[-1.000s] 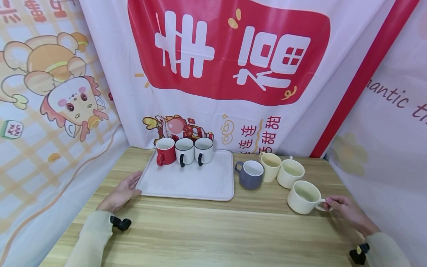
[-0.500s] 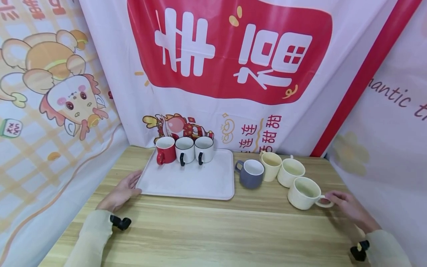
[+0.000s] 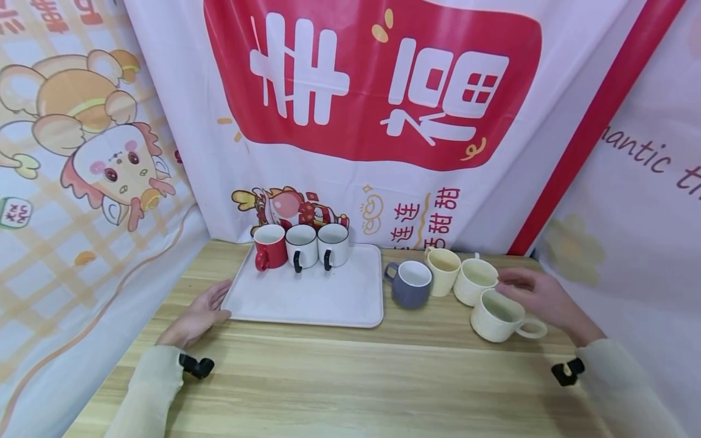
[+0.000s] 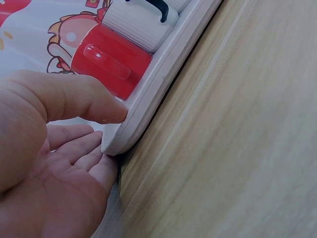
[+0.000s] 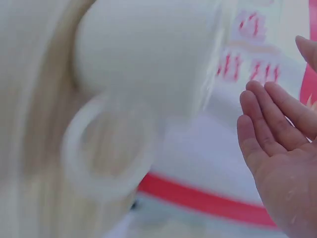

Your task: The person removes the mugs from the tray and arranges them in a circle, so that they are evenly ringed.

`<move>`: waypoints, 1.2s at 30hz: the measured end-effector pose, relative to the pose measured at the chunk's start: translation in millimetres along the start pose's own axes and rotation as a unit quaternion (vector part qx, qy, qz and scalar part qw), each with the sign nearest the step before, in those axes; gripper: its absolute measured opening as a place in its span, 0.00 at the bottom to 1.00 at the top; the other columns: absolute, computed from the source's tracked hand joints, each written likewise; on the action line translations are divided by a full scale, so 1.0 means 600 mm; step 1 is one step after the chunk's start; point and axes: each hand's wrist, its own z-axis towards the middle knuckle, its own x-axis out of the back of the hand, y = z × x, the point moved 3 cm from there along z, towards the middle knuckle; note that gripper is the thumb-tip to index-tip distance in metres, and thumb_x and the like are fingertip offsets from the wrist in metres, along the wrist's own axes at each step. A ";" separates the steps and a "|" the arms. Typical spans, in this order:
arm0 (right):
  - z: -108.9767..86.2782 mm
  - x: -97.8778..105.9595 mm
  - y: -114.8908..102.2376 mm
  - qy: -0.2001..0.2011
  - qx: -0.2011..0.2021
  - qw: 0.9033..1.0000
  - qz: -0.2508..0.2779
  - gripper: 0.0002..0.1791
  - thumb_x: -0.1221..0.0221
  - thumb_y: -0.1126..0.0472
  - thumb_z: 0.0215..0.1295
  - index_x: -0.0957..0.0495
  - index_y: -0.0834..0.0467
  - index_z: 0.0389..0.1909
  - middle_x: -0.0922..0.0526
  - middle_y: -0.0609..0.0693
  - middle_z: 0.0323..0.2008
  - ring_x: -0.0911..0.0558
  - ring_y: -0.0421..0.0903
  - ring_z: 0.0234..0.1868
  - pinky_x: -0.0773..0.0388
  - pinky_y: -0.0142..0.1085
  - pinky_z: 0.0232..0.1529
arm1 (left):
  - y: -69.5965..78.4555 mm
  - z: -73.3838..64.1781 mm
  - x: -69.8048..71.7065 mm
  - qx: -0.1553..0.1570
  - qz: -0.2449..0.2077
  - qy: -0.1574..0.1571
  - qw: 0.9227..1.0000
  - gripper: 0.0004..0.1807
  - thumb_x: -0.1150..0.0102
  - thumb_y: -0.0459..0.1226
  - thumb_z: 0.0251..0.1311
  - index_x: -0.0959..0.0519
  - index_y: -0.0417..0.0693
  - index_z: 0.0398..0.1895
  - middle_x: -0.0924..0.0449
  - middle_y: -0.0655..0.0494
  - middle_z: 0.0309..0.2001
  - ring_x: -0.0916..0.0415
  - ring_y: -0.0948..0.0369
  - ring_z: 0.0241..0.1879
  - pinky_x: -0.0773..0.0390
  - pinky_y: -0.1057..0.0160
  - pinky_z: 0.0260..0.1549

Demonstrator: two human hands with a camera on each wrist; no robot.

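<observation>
A white tray carries a red mug and two white mugs with black handles along its back edge. My left hand holds the tray's front left corner. In the left wrist view its thumb is bent onto the rim, and the fingers lie against the other side of the corner. My right hand, fingers extended and holding nothing, is over the front cream cup. That cup's round handle shows free of the hand in the right wrist view.
Right of the tray stand a grey-blue mug, a pale yellow mug and another cream cup, close together. A wooden table bears everything. A printed cloth backdrop hangs behind its far edge.
My right hand has let go of the front cream cup's handle and moved up and left over the cup. The cup has shifted slightly toward the back. The left hand stays put.
</observation>
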 end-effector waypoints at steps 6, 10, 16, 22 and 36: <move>0.055 -0.059 -0.094 -0.054 0.033 0.998 0.011 0.35 0.35 0.40 0.71 0.23 0.58 0.70 0.17 0.59 0.65 0.18 0.61 0.67 0.19 0.58 0.69 | -0.001 -0.001 -0.001 0.001 -0.001 0.001 1.000 0.51 0.47 0.21 0.67 0.67 0.34 0.85 0.69 0.30 0.85 0.70 0.31 0.84 0.61 0.33 0.81; 0.094 -0.107 -0.148 -0.087 0.044 0.994 0.042 0.36 0.32 0.41 0.69 0.24 0.56 0.71 0.18 0.56 0.68 0.20 0.60 0.70 0.23 0.62 0.72 | 0.000 -0.002 -0.002 -0.003 0.001 0.000 1.000 0.51 0.47 0.21 0.66 0.66 0.34 0.85 0.68 0.30 0.85 0.69 0.31 0.84 0.61 0.33 0.81; 0.138 -0.174 -0.222 -0.096 0.086 0.989 0.067 0.33 0.29 0.42 0.65 0.21 0.51 0.68 0.15 0.52 0.64 0.18 0.55 0.68 0.20 0.57 0.72 | -0.001 -0.003 -0.002 0.000 0.001 -0.004 1.000 0.52 0.46 0.22 0.66 0.66 0.34 0.85 0.68 0.31 0.85 0.69 0.32 0.84 0.61 0.34 0.81; 0.175 -0.239 -0.284 -0.095 0.125 0.984 0.090 0.30 0.31 0.47 0.68 0.21 0.55 0.67 0.15 0.53 0.64 0.18 0.54 0.68 0.22 0.53 0.74 | 0.004 -0.002 0.001 -0.003 0.000 0.000 1.000 0.52 0.46 0.22 0.65 0.66 0.34 0.85 0.68 0.30 0.85 0.69 0.32 0.84 0.60 0.34 0.81; 0.234 -0.410 -0.316 -0.071 0.066 0.979 0.180 0.31 0.32 0.53 0.70 0.23 0.61 0.69 0.18 0.58 0.67 0.21 0.55 0.69 0.24 0.51 0.76 | 0.005 -0.003 0.001 -0.009 0.000 0.002 1.000 0.52 0.46 0.21 0.65 0.66 0.32 0.85 0.68 0.29 0.85 0.68 0.31 0.84 0.60 0.33 0.81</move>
